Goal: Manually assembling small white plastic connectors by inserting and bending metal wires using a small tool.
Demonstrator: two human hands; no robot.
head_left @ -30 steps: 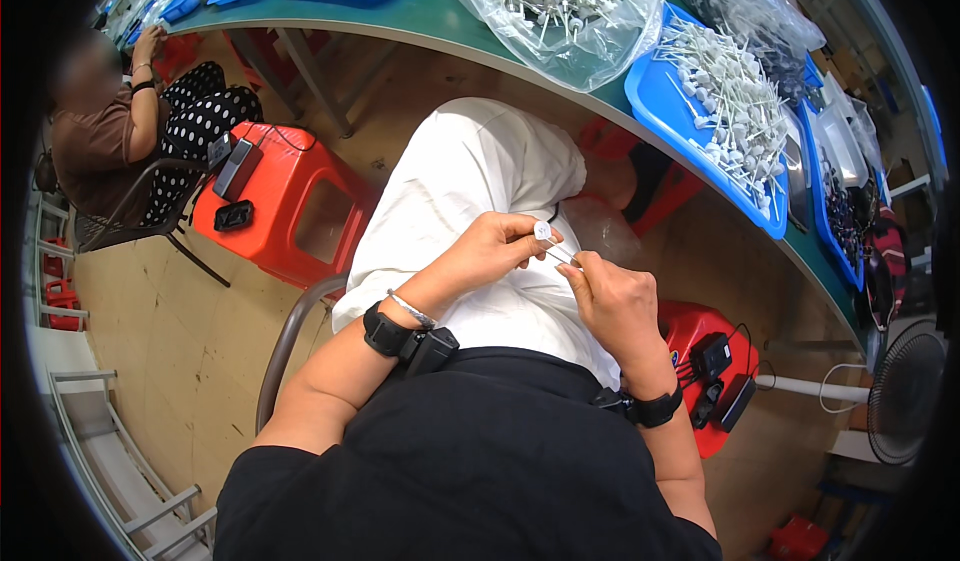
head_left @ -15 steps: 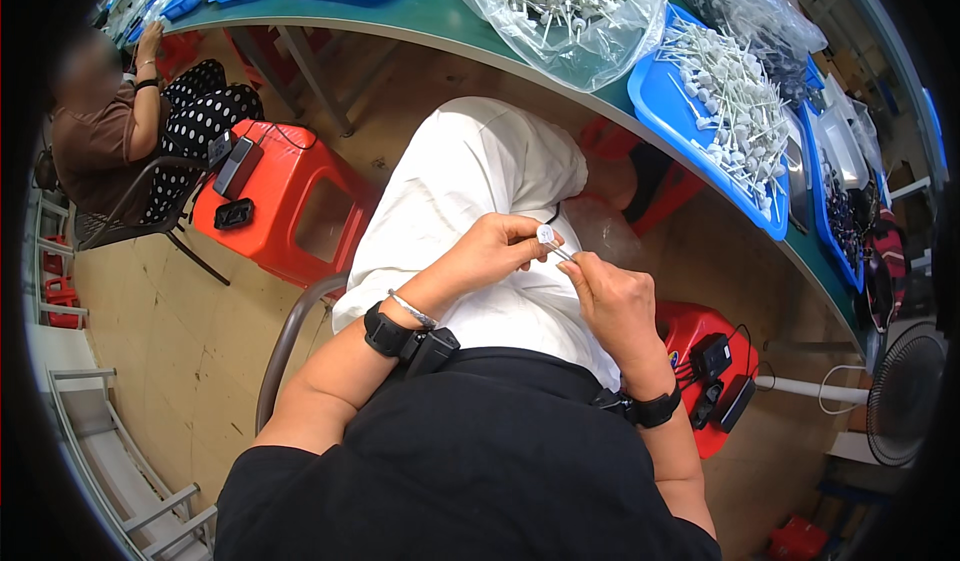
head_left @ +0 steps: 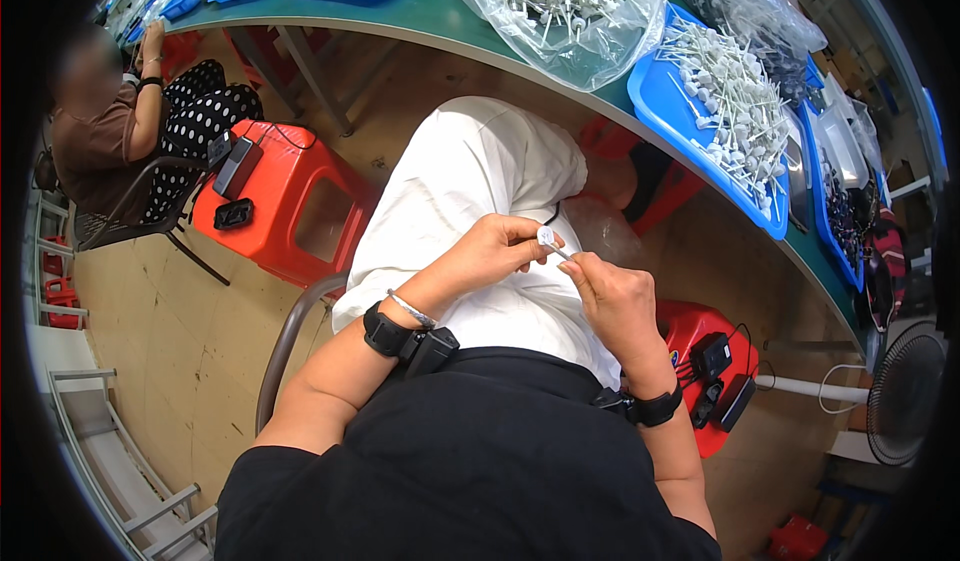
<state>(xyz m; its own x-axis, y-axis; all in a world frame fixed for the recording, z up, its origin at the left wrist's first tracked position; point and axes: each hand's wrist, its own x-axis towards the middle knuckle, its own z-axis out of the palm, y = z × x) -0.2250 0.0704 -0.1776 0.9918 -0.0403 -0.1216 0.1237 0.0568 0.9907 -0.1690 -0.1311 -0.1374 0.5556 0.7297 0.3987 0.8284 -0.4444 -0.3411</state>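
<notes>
Over my lap, my left hand [head_left: 503,245] pinches a small white round-headed piece [head_left: 545,235] between thumb and fingertips. From the right, my right hand [head_left: 614,296] grips a thin grey metal tool [head_left: 563,254], whose tip reaches up to the white piece. Most of the tool is hidden inside my fingers, so its exact kind does not show. Many similar white pieces with thin stems lie heaped in a blue tray [head_left: 655,101] on the table and in a clear plastic bag [head_left: 590,69].
The green table [head_left: 430,21] curves across the front with more blue trays. Red stools [head_left: 270,196] stand at both sides, holding small black devices. A person [head_left: 120,121] sits at the far left. To my right is a black fan [head_left: 905,396].
Both hands stay nearly in place. The grey tool showed two thin lines by the white piece before; now these look like one.
</notes>
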